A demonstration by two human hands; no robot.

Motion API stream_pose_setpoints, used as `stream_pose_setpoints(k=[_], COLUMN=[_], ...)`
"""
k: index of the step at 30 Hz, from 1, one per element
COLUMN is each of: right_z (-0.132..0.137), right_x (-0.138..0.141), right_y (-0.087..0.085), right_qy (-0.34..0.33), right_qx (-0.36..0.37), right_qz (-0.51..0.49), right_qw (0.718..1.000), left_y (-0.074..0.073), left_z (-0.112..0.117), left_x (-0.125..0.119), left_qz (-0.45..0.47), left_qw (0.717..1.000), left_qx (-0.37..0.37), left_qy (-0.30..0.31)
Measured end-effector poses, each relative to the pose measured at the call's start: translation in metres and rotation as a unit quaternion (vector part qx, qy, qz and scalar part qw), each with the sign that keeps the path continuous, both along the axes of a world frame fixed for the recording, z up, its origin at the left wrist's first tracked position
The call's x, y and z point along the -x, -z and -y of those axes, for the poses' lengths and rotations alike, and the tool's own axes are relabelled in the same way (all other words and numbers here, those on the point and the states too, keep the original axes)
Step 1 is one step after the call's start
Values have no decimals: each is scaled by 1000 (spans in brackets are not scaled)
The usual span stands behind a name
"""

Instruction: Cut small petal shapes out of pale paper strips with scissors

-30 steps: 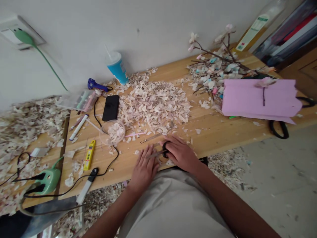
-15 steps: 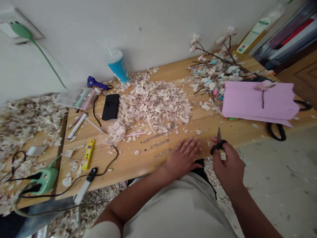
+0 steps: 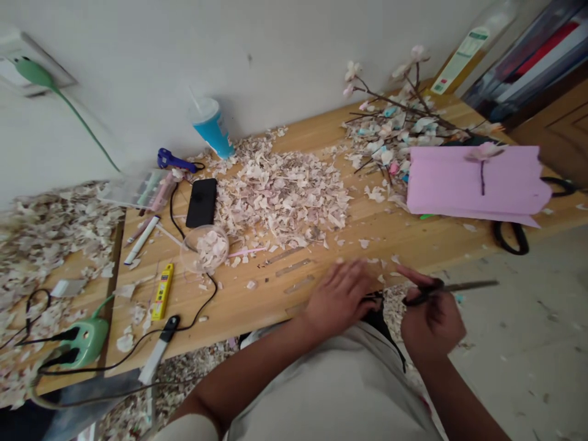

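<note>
Scissors [image 3: 452, 288] are gripped, blades together, in the right hand [image 3: 432, 318] at lower right, left hand [image 3: 340, 294] spread flat on the counter [image 3: 413, 242], scraps [image 3: 280, 196] already heaped at centre.

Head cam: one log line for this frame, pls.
right hand: holds scissors, blades pointing right, past table edge | left hand: flat on table edge | petal scraps: piled behind

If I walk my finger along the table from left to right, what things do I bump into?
Green plug block → yellow cutter → clear bowl → left hand → right hand holding scissors → pink paper.
</note>
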State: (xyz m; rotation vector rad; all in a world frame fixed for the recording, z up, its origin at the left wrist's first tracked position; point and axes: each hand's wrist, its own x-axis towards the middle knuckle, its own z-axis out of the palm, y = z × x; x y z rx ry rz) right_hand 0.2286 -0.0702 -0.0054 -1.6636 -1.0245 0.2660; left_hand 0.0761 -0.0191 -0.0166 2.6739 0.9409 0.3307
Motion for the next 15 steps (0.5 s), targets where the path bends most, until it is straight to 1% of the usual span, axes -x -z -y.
stream_pose_setpoints(k=[2, 3, 4, 5, 7, 8, 9, 10, 11, 12, 13, 14, 15], right_z=[2, 3, 4, 5, 9, 11, 13, 14, 16, 17, 17, 17, 17], right_x=[1, 1, 2, 3, 3, 2, 1, -1, -3, -4, -6, -6, -6], right_y=[-2, -1, 0, 3, 7, 9, 11, 12, 13, 13, 13, 13, 13], right_qy=[16, 22, 25, 26, 9, -5, -20, -34, -46, -55, -60, -67, -74], right_qx=[-32, -46, -57, -65, -65, -59, -54, -50, -48, -46, -44, -38, -30], right_qz=[-5, -12, -18, -24, -27, -20, -9, 3, 12, 18, 20, 20, 20], right_qw=[999, 999, 998, 997, 998, 998, 998, 998, 998, 997, 997, 997, 997], left_y=[5, 7, 8, 8, 4, 0, -2, -4, -5, -3, -1, 2, 6], left_z=[1, 1, 0, -3, -10, -14, -18, -22, -25, -28, -31, -32, -34], left_x=[-1, -2, -4, -6, -12, -15, -17, -18, -18, -17, -16, -15, -13], left_qz=[-21, -29, -30, -23, -1, 8, 11, 7, -1, -9, -17, -23, -27], left_qw=[994, 991, 992, 996, 1000, 999, 999, 1000, 997, 992, 987, 983, 981], left_qx=[-8, -10, -12, -14, -18, -21, -24, -26, -28, -29, -29, -28, -30], left_qy=[-103, -128, -120, -80, 25, 46, 32, -11, -68, -121, -158, -179, -188])
